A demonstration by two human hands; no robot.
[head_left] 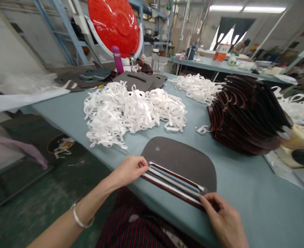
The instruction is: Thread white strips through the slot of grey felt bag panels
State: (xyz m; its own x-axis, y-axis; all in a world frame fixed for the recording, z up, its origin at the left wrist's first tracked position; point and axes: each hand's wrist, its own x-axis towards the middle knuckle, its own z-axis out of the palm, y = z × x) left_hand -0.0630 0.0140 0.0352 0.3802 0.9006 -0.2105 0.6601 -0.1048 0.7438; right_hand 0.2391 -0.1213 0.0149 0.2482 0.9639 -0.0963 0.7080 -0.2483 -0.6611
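Note:
A dark grey rounded panel [179, 156] lies flat at the near edge of the table, with a long slot close to its straight side. Brown edging and white strips run along the slot and the straight edge. My left hand [132, 169] pinches the left end of a thin white strip [174, 183] between thumb and fingers, at the slot's left end. At the other end, my right hand [220, 212] is closed on the strip near the panel's lower right corner. The strip is stretched straight between both hands, along the slot. My fingers hide its two ends.
Beyond the panel lies a heap of white strips [133, 112], with another heap [197, 88] farther back. To the right stands a stack of dark brown curved pieces [245, 117]. More grey panels [135, 81], a purple bottle [117, 59] and a red round basin [116, 26] are behind.

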